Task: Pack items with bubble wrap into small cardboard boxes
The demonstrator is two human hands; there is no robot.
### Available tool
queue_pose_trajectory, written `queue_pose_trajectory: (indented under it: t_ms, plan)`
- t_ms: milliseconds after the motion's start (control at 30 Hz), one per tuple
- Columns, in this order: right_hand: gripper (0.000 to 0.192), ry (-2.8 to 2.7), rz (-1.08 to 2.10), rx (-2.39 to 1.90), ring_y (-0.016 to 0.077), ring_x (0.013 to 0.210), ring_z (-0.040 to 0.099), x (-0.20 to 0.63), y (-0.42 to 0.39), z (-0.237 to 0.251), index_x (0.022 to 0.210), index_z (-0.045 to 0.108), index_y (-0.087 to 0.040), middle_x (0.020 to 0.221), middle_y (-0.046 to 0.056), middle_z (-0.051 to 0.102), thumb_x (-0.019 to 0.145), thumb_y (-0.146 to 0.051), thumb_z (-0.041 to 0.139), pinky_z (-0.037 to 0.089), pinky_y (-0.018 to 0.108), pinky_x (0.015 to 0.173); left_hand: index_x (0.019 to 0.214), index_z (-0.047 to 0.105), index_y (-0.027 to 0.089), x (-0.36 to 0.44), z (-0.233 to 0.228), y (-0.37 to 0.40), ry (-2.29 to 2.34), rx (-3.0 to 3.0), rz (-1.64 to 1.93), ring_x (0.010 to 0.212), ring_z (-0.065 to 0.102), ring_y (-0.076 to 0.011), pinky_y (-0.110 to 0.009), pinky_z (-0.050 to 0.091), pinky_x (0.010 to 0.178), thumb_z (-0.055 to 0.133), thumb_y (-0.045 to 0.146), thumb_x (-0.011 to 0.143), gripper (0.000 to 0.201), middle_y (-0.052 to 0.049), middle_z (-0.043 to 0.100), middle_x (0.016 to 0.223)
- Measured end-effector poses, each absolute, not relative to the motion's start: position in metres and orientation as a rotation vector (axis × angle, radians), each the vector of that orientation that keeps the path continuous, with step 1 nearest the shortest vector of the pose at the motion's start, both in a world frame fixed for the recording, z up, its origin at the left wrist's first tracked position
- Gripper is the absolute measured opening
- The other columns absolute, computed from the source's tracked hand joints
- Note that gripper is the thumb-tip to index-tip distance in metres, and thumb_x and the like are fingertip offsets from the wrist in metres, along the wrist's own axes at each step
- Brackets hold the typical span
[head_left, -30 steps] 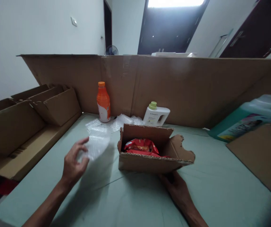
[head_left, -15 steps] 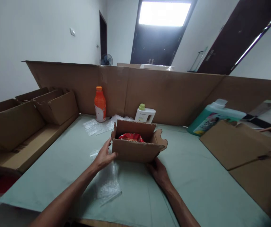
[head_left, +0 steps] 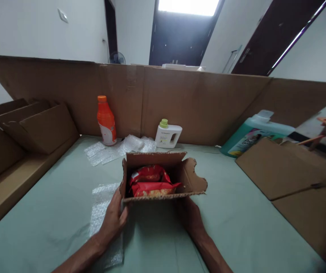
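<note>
As fingers [head_left: 124, 215] of left hand [head_left: 113, 217], right hand [head_left: 191, 219] grasp box [head_left: 155, 159], red packets [head_left: 153, 187] now plainer.

Three bottles [head_left: 106, 120]; two packets [head_left: 153, 189]; one fan [head_left: 117, 57]

Bare hands [head_left: 113, 215] and forearms [head_left: 210, 251]

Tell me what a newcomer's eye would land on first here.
Probably the bright red packets inside the open cardboard box at the centre, with the left hand at its left side and the right hand under its near edge. Next, the orange bottle standing at the back left, then the tilted green jug at the right.
</note>
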State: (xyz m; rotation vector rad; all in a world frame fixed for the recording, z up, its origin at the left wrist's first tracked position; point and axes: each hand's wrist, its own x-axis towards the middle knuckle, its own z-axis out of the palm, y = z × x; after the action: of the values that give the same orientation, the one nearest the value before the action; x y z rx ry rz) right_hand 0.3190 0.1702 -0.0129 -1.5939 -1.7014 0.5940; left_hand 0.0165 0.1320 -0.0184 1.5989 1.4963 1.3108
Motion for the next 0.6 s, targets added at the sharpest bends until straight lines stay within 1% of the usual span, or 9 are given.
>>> queue_pose_trajectory:
  t_ms: [67,167,200,267,367,433,533,600]
  plan:
    - [0.036,-1.708,0.564,-1.617,0.0334,0.099,0.072,0.314,0.179,-0.007,0.108,0.07,-0.019,0.105,0.011,0.077,0.084,-0.038,0.051,0.057,0.041,0.08,0.131,0.059,0.023,0.018,-0.002,0.159,1.486,1.621,1.287,0.124,0.059,-0.0312,-0.048,0.05,0.104,0.056,0.033,0.085,0.047,-0.011,0.066,0.128]
    - [0.044,-1.741,0.513,-1.645,0.0331,0.099,0.071,0.303,0.197,0.001,0.123,0.063,-0.017,0.108,0.012,0.076,0.086,-0.035,0.049,0.056,0.043,0.083,0.137,0.052,0.018,0.019,0.018,0.195,1.449,1.652,1.242,0.116,0.063,-0.0276,-0.044,0.053,0.099,0.054,0.028,0.084,0.055,-0.013,0.064,0.13]
    - [0.045,-1.752,0.506,-1.647,0.0324,0.099,0.071,0.3,0.203,0.002,0.126,0.061,-0.017,0.11,0.013,0.076,0.086,-0.034,0.049,0.055,0.044,0.085,0.14,0.05,0.017,0.018,0.022,0.203,1.45,1.659,1.225,0.117,0.063,-0.0273,-0.045,0.053,0.099,0.054,0.026,0.083,0.057,-0.014,0.064,0.131]
    - [0.046,-1.774,0.514,-1.645,0.0311,0.101,0.071,0.297,0.21,0.002,0.128,0.06,-0.018,0.113,0.012,0.075,0.086,-0.031,0.049,0.054,0.044,0.088,0.142,0.048,0.018,0.011,0.028,0.207,1.498,1.722,1.21,0.122,0.06,-0.0279,-0.047,0.049,0.104,0.054,0.025,0.083,0.06,-0.014,0.062,0.135]
    - [0.049,-1.797,0.514,-1.634,0.032,0.111,0.067,0.301,0.2,-0.001,0.131,0.059,-0.017,0.123,0.014,0.072,0.085,-0.031,0.051,0.051,0.047,0.095,0.141,0.051,0.02,-0.014,0.029,0.185,1.637,1.9,1.227,0.137,0.048,-0.0293,-0.051,0.038,0.115,0.056,0.027,0.084,0.058,-0.013,0.058,0.142]
    - [0.051,-1.821,0.441,-1.63,0.0341,0.117,0.064,0.305,0.178,-0.003,0.134,0.058,-0.014,0.128,0.018,0.069,0.088,-0.036,0.052,0.049,0.052,0.099,0.137,0.056,0.02,-0.04,0.024,0.16,1.75,1.942,1.243,0.141,0.044,-0.0297,-0.053,0.033,0.118,0.057,0.03,0.086,0.052,-0.013,0.058,0.142]
    - [0.046,-1.972,0.382,-1.523,0.0335,0.118,0.064,0.291,0.132,-0.003,0.131,0.062,-0.016,0.128,0.017,0.069,0.092,-0.04,0.052,0.048,0.053,0.1,0.122,0.065,0.022,-0.076,0.01,0.129,1.95,1.761,1.258,0.135,0.048,-0.0328,-0.056,0.035,0.115,0.061,0.037,0.083,0.042,-0.013,0.064,0.131]
    - [0.046,-2.173,0.463,-1.33,0.032,0.12,0.063,0.261,0.102,0.001,0.133,0.062,-0.02,0.132,0.015,0.067,0.091,-0.037,0.058,0.048,0.052,0.102,0.116,0.068,0.023,-0.09,0.001,0.123,2.034,1.619,1.245,0.128,0.053,-0.0357,-0.058,0.038,0.111,0.066,0.041,0.078,0.043,-0.015,0.067,0.123]
